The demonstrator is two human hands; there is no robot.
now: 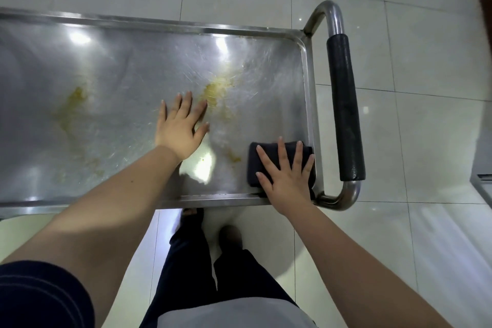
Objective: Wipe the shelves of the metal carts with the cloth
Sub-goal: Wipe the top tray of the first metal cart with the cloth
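Pale glossy floor tiles (426, 74) surround a metal cart (159, 22), viewed from above. Top shelf (119, 66): a shallow stainless tray with a raised rim, scratched and marked by yellowish stains (215, 90) near its middle and towards the left. Handle (343, 106): bent steel tube with a black sleeve, at the cart's right end. Left grip (181, 128): fingers straight and spread, palm flat on the bare shelf just beside the central stain, holding nothing. Right grip (286, 178): fingers straight and spread, pressing flat on the cloth (255, 160) without curling round it. Cloth: dark, folded, lying in the shelf's near right corner against the right rim. Below the near rim, the person's dark trousers (186, 261) appear over the tiles.
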